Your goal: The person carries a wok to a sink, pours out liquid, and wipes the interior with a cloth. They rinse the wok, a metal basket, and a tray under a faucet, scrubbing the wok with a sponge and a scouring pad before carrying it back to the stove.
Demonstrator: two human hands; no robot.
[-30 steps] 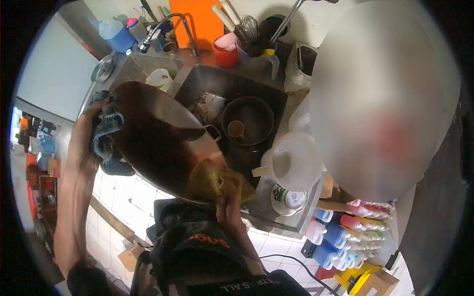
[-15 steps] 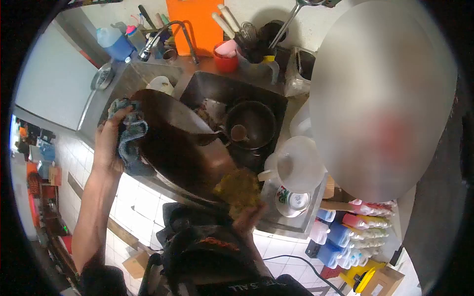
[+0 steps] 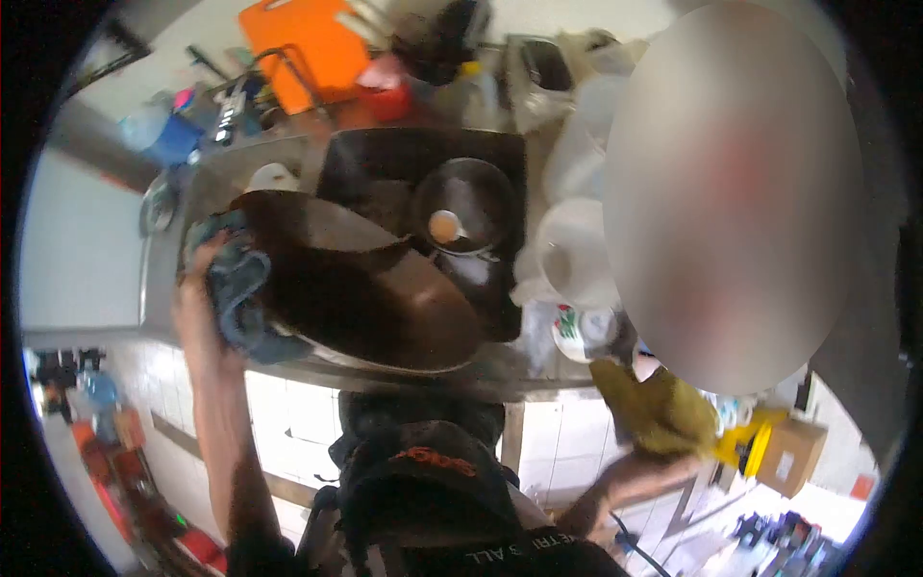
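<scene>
My left hand [image 3: 205, 279] grips a blue-grey cloth [image 3: 236, 322] folded over the left rim of a large wok [image 3: 423, 313]. The wok is tilted over the sink's front edge, and its inside looks dark brown to bare metal. Off to the right, my right hand [image 3: 663, 466] is closed on a yellow-green rag [image 3: 659, 409], held apart from the wok in front of the counter. Motion blur softens the rag and the fingers. Behind the wok, a smaller black pan [image 3: 490, 202] sits in the dark sink basin [image 3: 336, 149] with a round cup-like thing [image 3: 444, 227] in it.
White plastic jugs [image 3: 577, 255] and a white tub with a green-red print [image 3: 582, 332] stand right of the basin. Along the wall are a faucet [image 3: 288, 67], an orange board [image 3: 303, 53] and a red container [image 3: 386, 87]. A blurred patch hides the right side.
My right hand and the yellow-green rag have moved from the wok's lower right edge out to the right. The view has shifted and turned. My left hand still holds the wok's rim.
</scene>
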